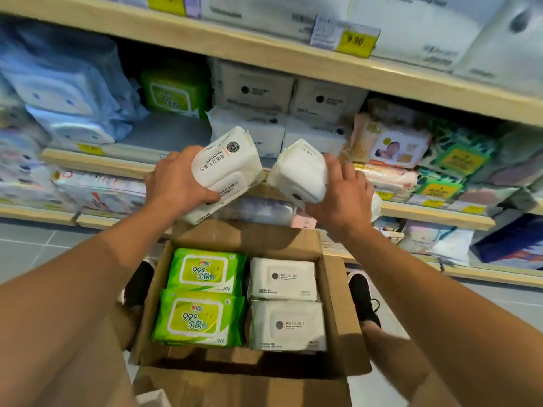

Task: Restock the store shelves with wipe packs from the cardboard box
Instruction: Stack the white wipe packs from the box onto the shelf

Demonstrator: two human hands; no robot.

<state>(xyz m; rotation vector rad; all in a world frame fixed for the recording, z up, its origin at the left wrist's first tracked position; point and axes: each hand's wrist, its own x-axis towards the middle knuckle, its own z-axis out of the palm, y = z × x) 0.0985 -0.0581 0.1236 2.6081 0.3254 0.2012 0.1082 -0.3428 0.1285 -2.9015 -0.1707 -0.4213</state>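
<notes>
I'm gripping one white wipe pack (224, 168) w/ left hand (179, 183), another white pack (299, 174) w/ right hand (342, 198), both above cardboard box's (335, 292) far edge, near shelf (100, 163) front edge. Green packs (202, 295) sitting in box's left half.

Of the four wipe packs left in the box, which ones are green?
The two green packs stacked along the box's left side; the right-hand pair is white.

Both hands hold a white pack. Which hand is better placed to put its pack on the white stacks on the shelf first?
Probably the right hand: its white pack sits just below the white stacks. The left hand holds its pack further left.
</notes>
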